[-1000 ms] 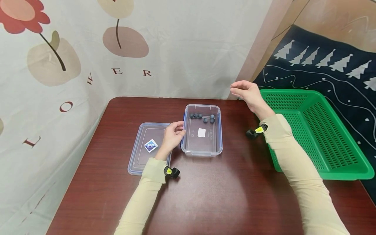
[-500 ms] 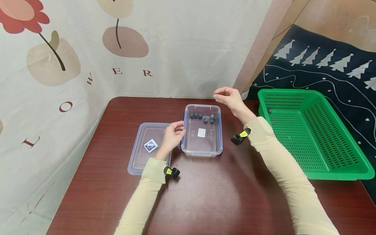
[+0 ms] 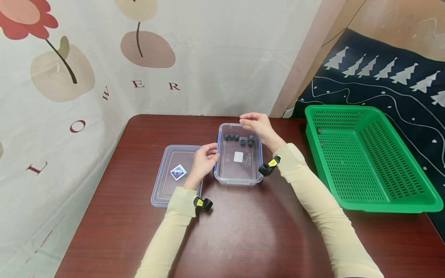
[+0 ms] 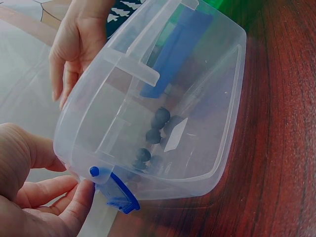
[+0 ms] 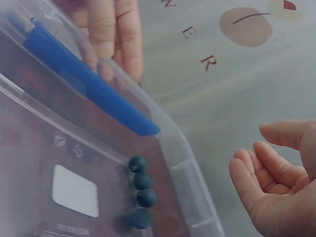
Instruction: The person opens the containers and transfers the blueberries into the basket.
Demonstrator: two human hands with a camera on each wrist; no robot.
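Note:
A clear plastic food container (image 3: 229, 172) stands uncovered in the middle of the table, with several dark blueberries (image 3: 243, 142) towards its far end. My left hand (image 3: 204, 161) holds the container's left side, thumb and fingers at the wall beside a blue latch (image 4: 118, 193) in the left wrist view. Over the far right corner of the container hovers my right hand (image 3: 259, 126). In the right wrist view its fingers (image 5: 244, 180) are loosely curled, thumb apart, and nothing shows between them.
Flat on the table to the left lies the container's lid (image 3: 163, 189), partly under my left arm. A green plastic basket (image 3: 347, 109) stands on the right, with two blueberries (image 3: 319, 131) by its left wall. A printed curtain (image 3: 215, 58) hangs behind the table.
My right hand has moved left from beside the green basket to over the container's far right corner. Two blueberries in the basket have come into sight. The left hand stays put.

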